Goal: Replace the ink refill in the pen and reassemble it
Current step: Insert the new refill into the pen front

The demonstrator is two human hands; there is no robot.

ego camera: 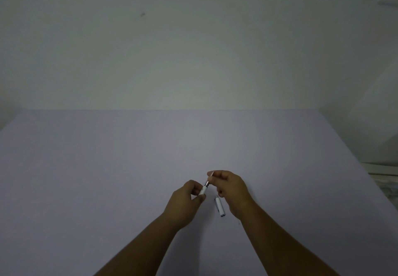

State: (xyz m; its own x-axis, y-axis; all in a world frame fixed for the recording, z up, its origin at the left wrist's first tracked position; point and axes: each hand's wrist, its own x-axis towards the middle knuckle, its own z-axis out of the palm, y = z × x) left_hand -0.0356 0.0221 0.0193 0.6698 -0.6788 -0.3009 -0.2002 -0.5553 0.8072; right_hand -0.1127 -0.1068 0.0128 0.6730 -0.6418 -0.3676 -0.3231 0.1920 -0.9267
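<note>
Above a pale lilac table (pixel 107 168), we pinch the white pen barrel (pixel 203 190) in our left hand (pixel 187 200), fingers closed around its lower end so that it tilts up and to the right. Our right hand (pixel 231 189) meets it from the other side, fingertips closed on the thin front section (pixel 210 176) that runs up from the barrel's metal collar. Just below and between our wrists, a white cap (pixel 219 207) lies on the tabletop, apart from both hands. A plain wall (pixel 193 39) stands behind.
</note>
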